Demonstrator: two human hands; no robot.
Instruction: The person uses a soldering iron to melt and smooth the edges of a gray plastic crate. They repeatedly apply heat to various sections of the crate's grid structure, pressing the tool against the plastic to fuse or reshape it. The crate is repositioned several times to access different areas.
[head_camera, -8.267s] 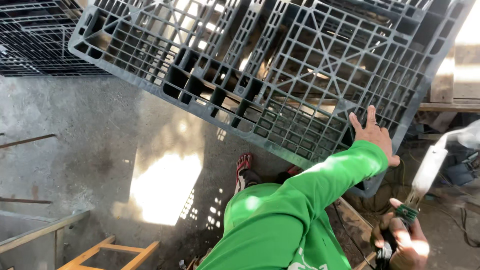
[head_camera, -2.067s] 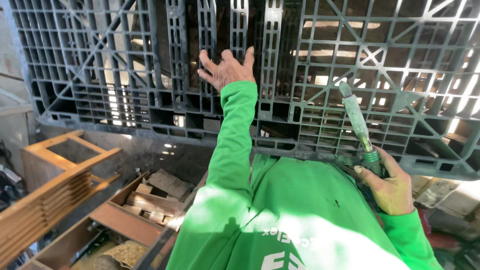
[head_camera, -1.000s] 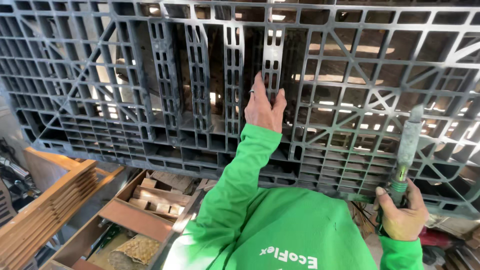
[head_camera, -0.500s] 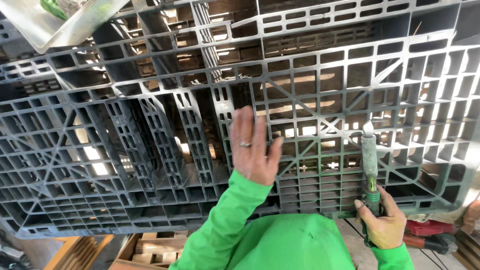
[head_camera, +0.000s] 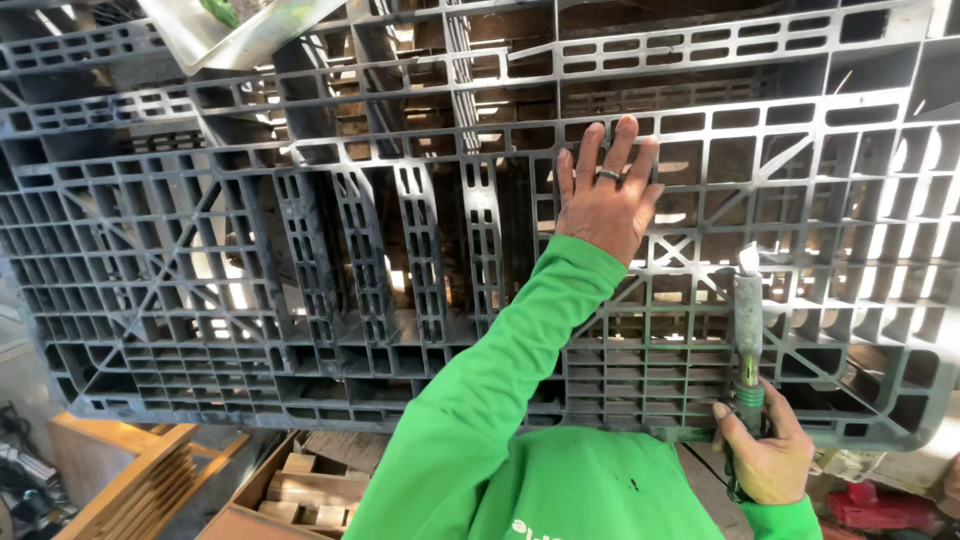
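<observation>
Pallet (head_camera: 300, 280) under left hand (head_camera: 603, 200), tool (head_camera: 748, 340) gripped in right hand (head_camera: 765, 455)

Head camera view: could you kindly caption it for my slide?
Left hand pressed flat on an upright grey plastic pallet; right hand grips a green-handled tool.

A big grey plastic pallet (head_camera: 300, 250) stands up and fills the view. The left hand (head_camera: 603, 195) lies flat on its grid, fingers (head_camera: 590, 150) spread. The right hand (head_camera: 765, 455) grips a green-handled tool (head_camera: 748, 330), pointing up against the pallet. Wooden pieces (head_camera: 300, 480) lie below.
</observation>
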